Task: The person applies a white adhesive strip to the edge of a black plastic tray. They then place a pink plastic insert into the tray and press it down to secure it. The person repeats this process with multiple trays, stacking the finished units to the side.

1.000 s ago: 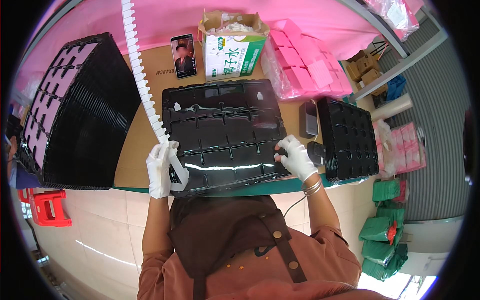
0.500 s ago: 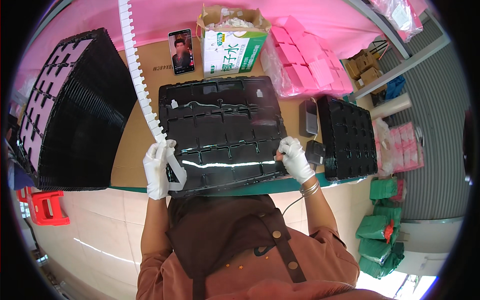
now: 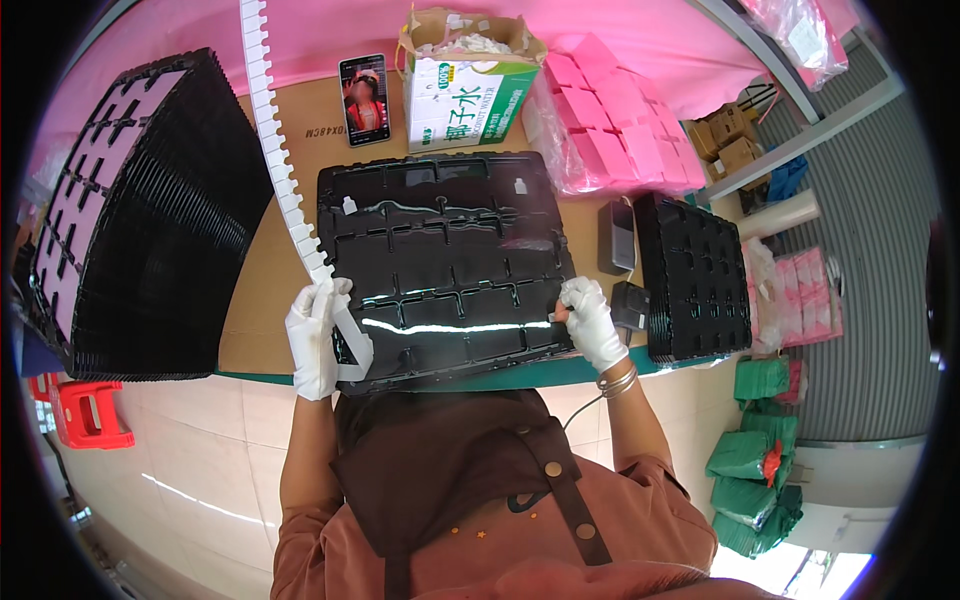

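A black plastic blister tray (image 3: 455, 245) with moulded compartments lies in front of me, its near edge at the table's front. Two small white labels (image 3: 349, 205) show on its far part. At its near left corner, my gloved left hand (image 3: 316, 335) is closed round a long white notched label strip (image 3: 285, 185), whose smooth tail hangs in a loop (image 3: 352, 345) over the tray. My gloved right hand (image 3: 591, 322) is at the tray's right edge, thumb and fingers pinched on a small pale tab that looks like a label; the fingers partly hide it.
A tall stack of black trays (image 3: 165, 220) stands left, a smaller stack (image 3: 698, 280) right. Behind are a phone (image 3: 364, 100), a carton (image 3: 465, 105) of white scraps and pink boxes (image 3: 610, 120). A power bank (image 3: 620, 237) and black adapter (image 3: 630, 303) lie right.
The phone's screen picture has changed, and the whole view has shifted very slightly. Both hands, the tray and the strip hold nearly the same places.
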The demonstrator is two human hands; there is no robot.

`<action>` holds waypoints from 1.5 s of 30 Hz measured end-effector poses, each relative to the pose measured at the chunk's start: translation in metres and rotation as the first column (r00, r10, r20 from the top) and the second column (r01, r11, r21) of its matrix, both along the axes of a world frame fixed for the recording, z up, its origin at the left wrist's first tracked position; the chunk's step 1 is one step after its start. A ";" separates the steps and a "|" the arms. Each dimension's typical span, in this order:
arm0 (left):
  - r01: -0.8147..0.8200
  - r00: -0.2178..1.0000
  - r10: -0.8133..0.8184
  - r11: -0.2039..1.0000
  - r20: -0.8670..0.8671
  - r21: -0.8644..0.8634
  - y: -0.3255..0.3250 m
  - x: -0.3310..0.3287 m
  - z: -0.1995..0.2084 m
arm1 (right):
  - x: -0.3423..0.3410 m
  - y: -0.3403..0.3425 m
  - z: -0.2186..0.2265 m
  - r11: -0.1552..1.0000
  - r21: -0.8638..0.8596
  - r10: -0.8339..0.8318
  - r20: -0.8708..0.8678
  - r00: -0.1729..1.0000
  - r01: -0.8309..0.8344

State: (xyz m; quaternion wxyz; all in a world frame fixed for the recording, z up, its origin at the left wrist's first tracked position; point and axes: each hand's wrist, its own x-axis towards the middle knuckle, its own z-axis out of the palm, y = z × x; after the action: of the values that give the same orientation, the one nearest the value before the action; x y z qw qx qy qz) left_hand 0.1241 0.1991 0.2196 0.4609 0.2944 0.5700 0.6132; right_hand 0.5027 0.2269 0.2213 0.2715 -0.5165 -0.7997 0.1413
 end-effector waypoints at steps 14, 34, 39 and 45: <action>-0.011 1.000 0.011 1.000 -0.018 -0.002 0.002 -0.001 -0.002 | 0.004 -0.005 0.004 0.996 -0.087 0.038 0.004 0.999 -0.038; -0.013 1.000 0.012 1.000 -0.021 -0.015 0.000 0.000 -0.001 | -0.014 -0.004 -0.007 0.987 0.086 -0.140 0.056 0.989 0.135; 0.012 1.000 -0.013 1.000 -0.025 -0.023 0.000 -0.001 0.000 | 0.002 -0.004 -0.009 0.999 0.031 -0.026 0.023 0.999 0.026; 0.011 0.999 -0.013 0.999 -0.053 -0.030 -0.001 -0.002 -0.001 | 0.004 -0.004 0.006 0.991 -0.107 0.077 0.002 0.997 -0.076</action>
State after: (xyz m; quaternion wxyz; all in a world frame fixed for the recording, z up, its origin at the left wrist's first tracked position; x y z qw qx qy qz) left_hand 0.1219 0.1983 0.2189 0.4535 0.3070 0.5895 0.5938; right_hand 0.5070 0.2226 0.2274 0.2356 -0.4995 -0.8111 0.1926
